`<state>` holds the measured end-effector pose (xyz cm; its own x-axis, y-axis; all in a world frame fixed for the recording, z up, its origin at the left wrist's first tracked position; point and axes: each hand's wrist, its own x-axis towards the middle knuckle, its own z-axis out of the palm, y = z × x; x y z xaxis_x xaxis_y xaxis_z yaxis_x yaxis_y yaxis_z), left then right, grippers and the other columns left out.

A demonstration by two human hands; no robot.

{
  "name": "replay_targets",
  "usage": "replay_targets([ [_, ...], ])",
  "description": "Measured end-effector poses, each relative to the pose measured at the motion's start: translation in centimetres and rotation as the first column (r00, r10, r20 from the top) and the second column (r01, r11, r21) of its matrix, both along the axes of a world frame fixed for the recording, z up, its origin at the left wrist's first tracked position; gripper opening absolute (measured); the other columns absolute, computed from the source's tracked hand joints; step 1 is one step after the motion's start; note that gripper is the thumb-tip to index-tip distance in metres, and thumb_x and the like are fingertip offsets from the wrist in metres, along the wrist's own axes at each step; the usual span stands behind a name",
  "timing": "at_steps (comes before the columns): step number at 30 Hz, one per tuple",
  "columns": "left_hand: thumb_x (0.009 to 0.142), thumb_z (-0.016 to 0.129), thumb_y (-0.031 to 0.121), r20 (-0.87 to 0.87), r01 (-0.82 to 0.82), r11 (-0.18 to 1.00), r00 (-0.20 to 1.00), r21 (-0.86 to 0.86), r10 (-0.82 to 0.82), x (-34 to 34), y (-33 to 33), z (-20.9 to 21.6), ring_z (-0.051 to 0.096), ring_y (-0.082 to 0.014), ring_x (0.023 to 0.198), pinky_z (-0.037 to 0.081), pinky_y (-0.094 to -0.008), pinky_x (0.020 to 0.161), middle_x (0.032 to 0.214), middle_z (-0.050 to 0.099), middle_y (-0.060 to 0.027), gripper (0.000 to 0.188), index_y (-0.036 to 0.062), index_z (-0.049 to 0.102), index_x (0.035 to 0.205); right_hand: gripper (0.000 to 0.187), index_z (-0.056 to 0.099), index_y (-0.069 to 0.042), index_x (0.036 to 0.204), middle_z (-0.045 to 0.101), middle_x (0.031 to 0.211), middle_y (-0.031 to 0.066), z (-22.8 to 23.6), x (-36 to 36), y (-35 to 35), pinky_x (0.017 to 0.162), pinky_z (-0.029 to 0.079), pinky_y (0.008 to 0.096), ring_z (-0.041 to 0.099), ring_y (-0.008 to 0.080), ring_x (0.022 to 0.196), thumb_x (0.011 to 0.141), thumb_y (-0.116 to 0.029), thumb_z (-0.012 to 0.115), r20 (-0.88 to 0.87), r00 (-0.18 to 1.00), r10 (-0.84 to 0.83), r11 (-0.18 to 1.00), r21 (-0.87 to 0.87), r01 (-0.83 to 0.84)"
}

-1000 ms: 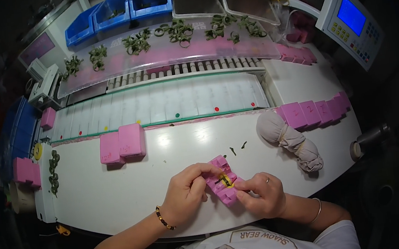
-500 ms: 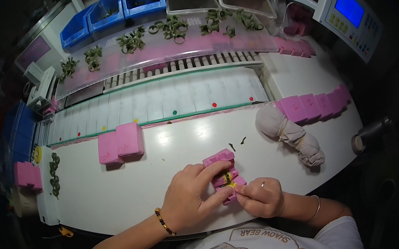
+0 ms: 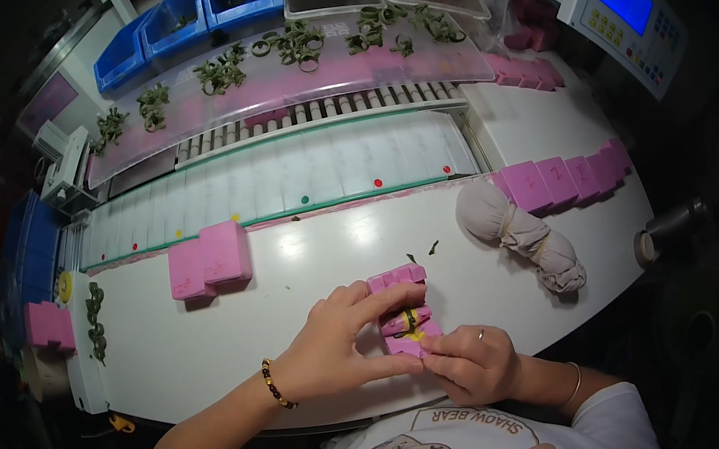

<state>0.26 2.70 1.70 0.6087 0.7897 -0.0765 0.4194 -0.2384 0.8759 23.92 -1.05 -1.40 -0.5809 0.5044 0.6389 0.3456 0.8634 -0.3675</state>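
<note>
A notched pink block [image 3: 396, 279] rests on the white table near its front edge, with a dark green strip and a yellow patch [image 3: 416, 336] in its slots. My left hand [image 3: 329, 343] grips it from the left, the thumb at the near end and a finger across the upper part. Against the block's near right side, my right hand [image 3: 479, 365] is closed in a pinch. Whatever its fingertips hold is hidden. Two dark green scraps lie just beyond the block, one of them the strip [image 3: 434, 247].
Two pink blocks [image 3: 225, 251] stand left of centre. A grey cloth bundle [image 3: 506, 225] and a row of pink blocks [image 3: 526, 188] lie right. Green curled pieces [image 3: 297, 45] sit on a clear sheet at the back, before blue bins [image 3: 244, 9]. A control panel [image 3: 624, 6] stands far right.
My left thumb has shifted toward the block's near end and the hand is spread wider, showing more of the block's middle. My right hand stays pinched beside it. The view has shifted slightly.
</note>
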Motion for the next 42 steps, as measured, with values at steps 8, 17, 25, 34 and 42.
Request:
replay_targets([
  [8,0.084,0.078,0.033,0.039,-0.017,0.996,0.999,-0.083,0.021,0.3,0.9,-0.9,0.06,-0.0295,0.106,0.047,-0.0392,0.094,0.119,0.064,-0.0147,0.059,0.0089,0.059,0.134,0.022,0.07,0.003,0.096,0.068,0.104,0.0151,0.0,0.5,0.5,0.056,0.055,0.0296,0.063,0.0185,0.065,0.074,-0.001,0.071,0.001,1.0,0.013,0.999,0.051,-0.013],
  [17,0.073,0.089,0.032,0.041,0.039,0.997,0.998,-0.071,-0.037,0.5,0.8,0.1,0.061,-0.0276,0.115,0.048,-0.039,0.101,0.121,0.064,-0.0143,0.075,0.0091,0.056,0.136,0.024,0.068,0.0,0.091,0.068,0.099,0.0126,-0.3,1.0,-0.1,0.057,0.053,0.0287,0.062,0.0177,0.067,0.07,-0.005,0.078,-0.03,0.994,0.102,0.991,-0.087,-0.105],
  [25,0.071,0.088,0.042,0.01,0.05,0.998,0.999,-0.048,-0.049,0.4,0.7,-0.6,0.058,-0.0254,0.102,0.048,-0.0358,0.087,0.116,0.067,-0.0108,0.078,0.0159,0.057,0.138,0.062,0.05,-0.001,0.113,0.063,0.087,0.0118,3.7,0.8,2.1,0.065,0.05,0.0325,0.06,0.0256,0.072,0.075,-0.033,0.087,0.052,0.956,-0.289,0.643,-0.729,0.233],
  [34,0.076,0.077,0.056,-0.025,0.062,0.984,0.998,0.166,-0.059,0.5,-0.1,-0.7,0.053,-0.0266,0.076,0.043,-0.0358,0.069,0.09,0.054,-0.0138,0.08,0.0279,0.05,0.146,0.075,0.057,0.006,0.092,0.065,0.067,0.0176,4.7,-2.0,3.0,0.058,0.054,0.0425,0.068,0.0348,0.06,0.072,-0.064,0.077,0.468,0.854,-0.229,0.752,-0.472,0.46],
  [42,0.077,0.075,0.055,-0.149,0.057,0.978,0.989,0.2,-0.027,0.6,-1.0,0.4,0.053,-0.028,0.084,0.038,-0.038,0.08,0.091,0.055,-0.0125,0.081,0.0253,0.048,0.147,0.074,0.06,0.005,0.081,0.065,0.064,0.0174,6.0,-3.1,2.9,0.056,0.053,0.0411,0.068,0.0333,0.057,0.065,-0.064,0.082,0.581,0.773,-0.254,0.708,-0.432,0.558],
])
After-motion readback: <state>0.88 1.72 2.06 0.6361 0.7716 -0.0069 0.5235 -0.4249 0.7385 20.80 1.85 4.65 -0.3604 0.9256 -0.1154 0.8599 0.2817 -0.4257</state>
